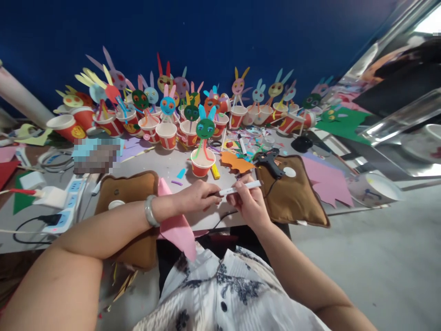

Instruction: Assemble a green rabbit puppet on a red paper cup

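Observation:
Between my two hands lies a white marker (253, 184), level above the table's front edge. My right hand (248, 198) pinches its barrel. The fingers of my left hand (199, 195) close round its dark left end; whether that is the cap or the tip I cannot make out. Just beyond stands a red and white paper cup (202, 164) with a green paper rabbit face (206, 129) on bent pipe-cleaner legs. A yellow stick (215, 171) lies against the cup's right side. Orange paper (237, 162) with a cut edge is past my right hand.
Several paper cups with rabbit figures line the blue wall. A black glue gun (272, 163) rests on the right brown cushion (296, 195). Pink paper (177, 225) hangs off the front edge by my left wrist. At left are a power strip (70, 202) and another brown cushion (129, 184).

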### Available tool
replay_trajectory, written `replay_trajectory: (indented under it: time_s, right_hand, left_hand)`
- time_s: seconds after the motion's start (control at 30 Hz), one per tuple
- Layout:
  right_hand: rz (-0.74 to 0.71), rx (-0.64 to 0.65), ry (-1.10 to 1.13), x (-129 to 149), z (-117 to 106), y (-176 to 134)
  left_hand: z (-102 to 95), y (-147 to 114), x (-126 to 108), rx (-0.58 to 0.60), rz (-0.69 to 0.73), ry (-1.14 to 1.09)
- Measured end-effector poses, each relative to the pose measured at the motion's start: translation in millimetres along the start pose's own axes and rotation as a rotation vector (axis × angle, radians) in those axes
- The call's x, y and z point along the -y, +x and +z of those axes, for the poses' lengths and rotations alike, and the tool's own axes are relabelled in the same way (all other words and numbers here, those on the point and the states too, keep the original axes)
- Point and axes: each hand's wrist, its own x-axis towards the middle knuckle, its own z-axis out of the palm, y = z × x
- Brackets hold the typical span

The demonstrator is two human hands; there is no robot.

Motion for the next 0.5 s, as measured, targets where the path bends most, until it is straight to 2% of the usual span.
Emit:
replay_trajectory:
  time_s: [0.13,0.27,0.33,0.4,0.47,0.5]
  right_hand:
    - [0.006,-0.023,0.022,-10,3,-7]
    - [-0.018,-0.036,0.051,-19,13,-16]
    - [0.006,0.015,0.062,-22,17,-19]
    - [0.052,0.13,0.034,-18,13,-19]
    - [0.086,0.254,-0.036,-2,-4,-13]
    - [0.082,0.273,-0.071,10,-17,-8]
  left_hand:
    - [8.8,-2,11,-0.075,0.07,0.164]
    - [10.5,-5,13,-0.076,0.129,0.228]
    - [7.0,-6,10,-0.032,0.155,0.278]
    - [1.2,-7,7,0.02,0.159,0.33]
    - [-5.0,-6,6,0.008,0.146,0.365]
    - [-7.7,-5,5,-0.03,0.14,0.376]
